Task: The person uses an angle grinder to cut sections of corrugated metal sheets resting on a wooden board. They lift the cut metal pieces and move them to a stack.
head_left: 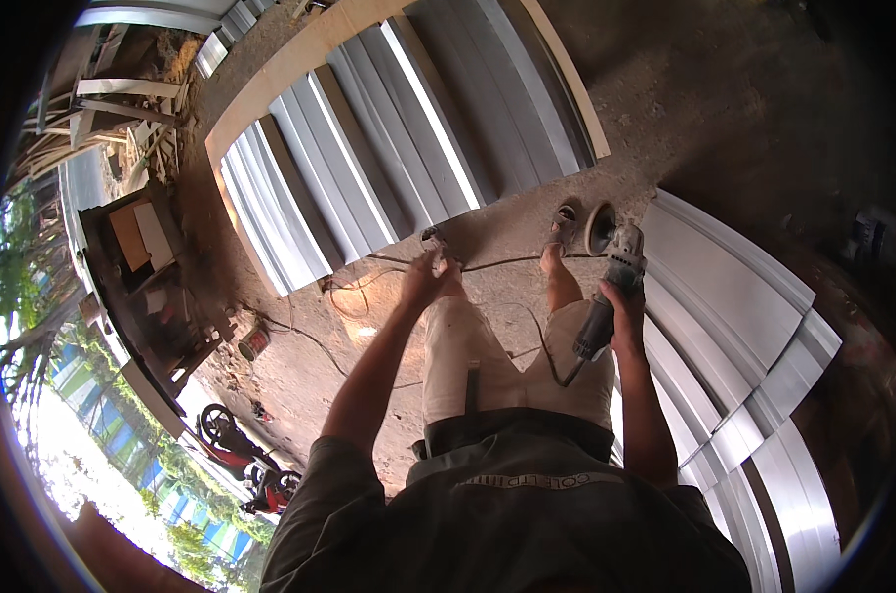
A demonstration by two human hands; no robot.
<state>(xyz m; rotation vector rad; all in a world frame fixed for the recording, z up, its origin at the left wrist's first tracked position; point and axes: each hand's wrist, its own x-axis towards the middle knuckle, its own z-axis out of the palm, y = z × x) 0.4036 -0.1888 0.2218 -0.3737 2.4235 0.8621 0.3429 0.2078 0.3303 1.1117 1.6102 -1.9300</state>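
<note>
Plainly, the right hand is clamped around an angle grinder, its fingers closed on the dark body of the tool. The grinder is out to the person's right, between the right leg and some overlapping pale metal sheets that fan out along that side. Its round disc is at the far end, just beside the right foot as I see it, and a dark cord leaves the near end, curving past the beige shorts.

The left hand is lowered by the left shin, near the closest edge of a big ribbed metal sheet. I cannot tell whether its fingers are together or apart, nor whether they hold anything small.

That ribbed sheet lies in front of both feet on a pale board, which shows as a tan border along its far and side edges. A dark cable runs across the dusty floor behind the feet. Over to the left I can see a tin on the ground, a worn wooden cabinet, scrap timber piled beyond it, and a red motorbike nearer the bright open side.
</note>
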